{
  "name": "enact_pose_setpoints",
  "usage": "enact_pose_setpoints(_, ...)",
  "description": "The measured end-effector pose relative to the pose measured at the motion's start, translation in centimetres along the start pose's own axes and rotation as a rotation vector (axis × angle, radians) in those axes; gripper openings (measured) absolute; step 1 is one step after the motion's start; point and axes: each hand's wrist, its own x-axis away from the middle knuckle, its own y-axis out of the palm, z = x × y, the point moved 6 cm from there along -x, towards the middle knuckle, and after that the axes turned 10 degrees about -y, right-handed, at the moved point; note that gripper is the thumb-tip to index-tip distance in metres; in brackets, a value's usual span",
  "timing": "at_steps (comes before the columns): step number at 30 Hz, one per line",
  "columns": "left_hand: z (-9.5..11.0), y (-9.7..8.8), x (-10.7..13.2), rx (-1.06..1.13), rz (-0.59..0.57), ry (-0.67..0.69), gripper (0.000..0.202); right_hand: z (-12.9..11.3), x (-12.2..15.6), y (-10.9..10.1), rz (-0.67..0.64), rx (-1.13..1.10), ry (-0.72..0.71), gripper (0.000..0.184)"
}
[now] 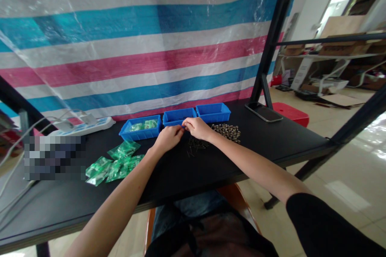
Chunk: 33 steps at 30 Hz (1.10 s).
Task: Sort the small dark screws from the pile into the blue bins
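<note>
My left hand [169,138] and my right hand [197,128] meet at the fingertips in front of the middle blue bin [179,115]. Both are closed in a pinch; whatever sits between the fingers is too small to make out. Just below my right hand lies a loose pile of dark, thin screws [195,147]. Beside it, to the right, is a heap of small metal pieces [227,132]. Left of my left forearm, several green-printed plastic packets [116,164] are spread on the black table [193,180]. More such packets lie in the left blue bin [140,128].
The right blue bin [213,113] stands beside the middle one. A phone [263,112] lies near the right table post. At the left is a power strip [86,127] with plugs and white cables. A striped sheet [144,48] hangs behind; a red stool [291,114] stands at right.
</note>
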Motion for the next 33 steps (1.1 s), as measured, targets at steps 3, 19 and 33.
enact_pose_setpoints(3,-0.01,-0.03,0.02,0.005,0.005,0.000,0.028,-0.21,-0.02,-0.16,0.017,-0.003,-0.006,0.019)
enact_pose_setpoints(19,0.03,-0.82,0.41,-0.042,0.094,-0.053,0.025,-0.50,-0.04,-0.42,-0.104,0.112,0.141,0.033)
enact_pose_setpoints(33,0.21,-0.04,0.24,0.085,-0.024,-0.020,0.038,-0.77,-0.04,-0.59,-0.006,0.040,0.031,0.021)
